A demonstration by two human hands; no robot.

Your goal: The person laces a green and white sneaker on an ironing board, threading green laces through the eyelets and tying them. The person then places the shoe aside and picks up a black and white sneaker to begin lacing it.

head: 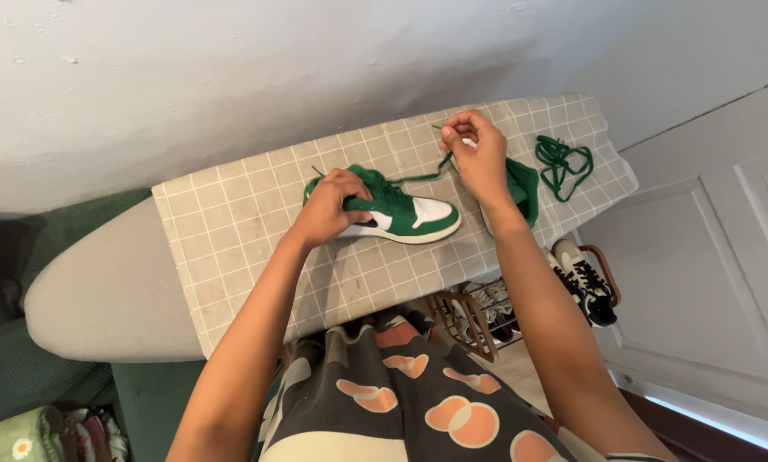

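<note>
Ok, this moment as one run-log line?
left hand: holding green-and-white sneaker | right hand: pulling green lace taut | surface: checked cloth | nearby: loose lace

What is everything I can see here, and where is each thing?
Sneaker: one, green and white, on its side in the middle of the board.
Second sneaker: one, green, mostly hidden behind the right hand.
Lace: one, green, running from the sneaker up to the right hand.
Loose lace: one, green, in a heap at the board's right end.
Board: one, ironing board with a beige checked cover.
Shoe rack: one, brown, under the board, with shoes on it.
Black and white shoe: one, at the rack's right.
Left hand: on the sneaker's collar.
Right hand: pinching the lace end.
</note>
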